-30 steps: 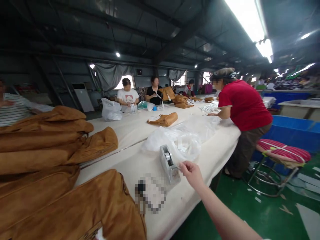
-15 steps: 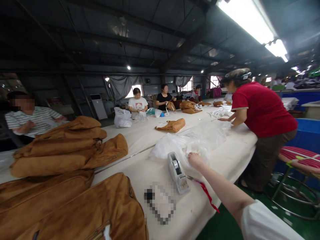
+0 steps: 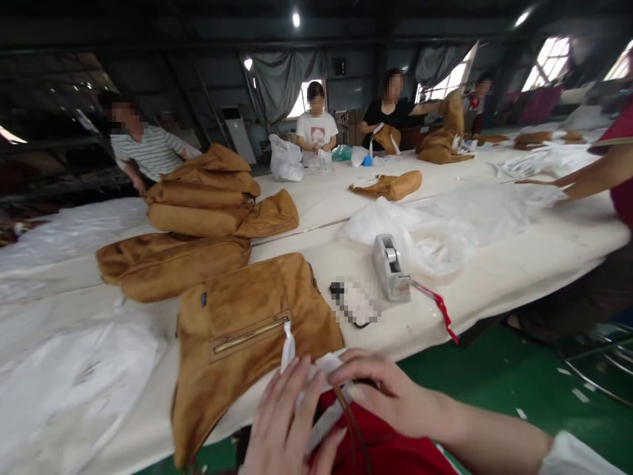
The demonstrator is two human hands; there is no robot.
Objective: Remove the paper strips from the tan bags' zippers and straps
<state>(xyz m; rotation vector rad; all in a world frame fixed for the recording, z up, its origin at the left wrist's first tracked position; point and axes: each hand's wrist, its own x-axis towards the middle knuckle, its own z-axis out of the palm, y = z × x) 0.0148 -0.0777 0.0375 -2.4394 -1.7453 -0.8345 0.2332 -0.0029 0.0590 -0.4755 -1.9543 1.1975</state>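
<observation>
Low at the table's front edge, my left hand (image 3: 287,415) and my right hand (image 3: 380,386) come together over a crumpled piece of white paper (image 3: 329,363). The fingers of my left hand curve round it with the thumb opposite, and my right hand pinches its other side. Thin brown cords (image 3: 349,415) hang down between the hands, in front of red cloth (image 3: 395,455). Just beyond lies a tan suede-like bag (image 3: 257,310) with a zipped pocket and a white paper wrap (image 3: 288,343) on its zip pull.
More tan bags (image 3: 198,204) are stacked behind. A tape dispenser (image 3: 393,270), a blurred-out phone (image 3: 356,300), a red ribbon (image 3: 444,313) and clear plastic bags (image 3: 435,224) lie to the right. White plastic (image 3: 74,376) covers the left. Several co-workers stand around the table (image 3: 316,254).
My right hand has left the plastic bags beside the tape dispenser and come back to the front edge with white paper. My left hand has come into view. The view has turned downward and left.
</observation>
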